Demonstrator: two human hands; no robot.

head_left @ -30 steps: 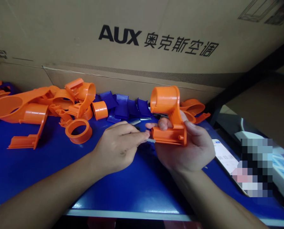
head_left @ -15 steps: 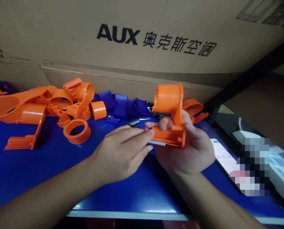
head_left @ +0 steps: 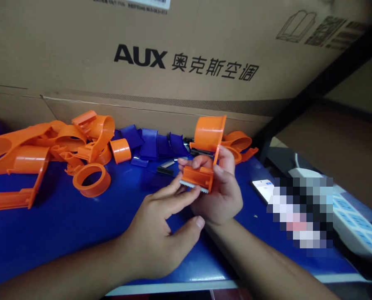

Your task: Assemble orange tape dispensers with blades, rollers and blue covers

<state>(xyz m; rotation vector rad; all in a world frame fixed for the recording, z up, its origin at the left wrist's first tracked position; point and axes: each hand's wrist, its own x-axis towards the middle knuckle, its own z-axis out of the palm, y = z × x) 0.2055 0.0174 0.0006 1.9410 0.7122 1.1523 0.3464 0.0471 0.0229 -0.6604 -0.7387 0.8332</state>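
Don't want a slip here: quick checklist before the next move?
1. Orange holder supported: ok, the right hand holds it.
2. Toothed strip lined up: ok, it runs along the holder's lower edge.
3. Strip fully seated: cannot tell, the left hand partly covers it.
4. Left fingers clear of the teeth: not ok, a fingertip lies over the toothed edge.
5. Phone out of the way: ok, it lies apart from both hands.
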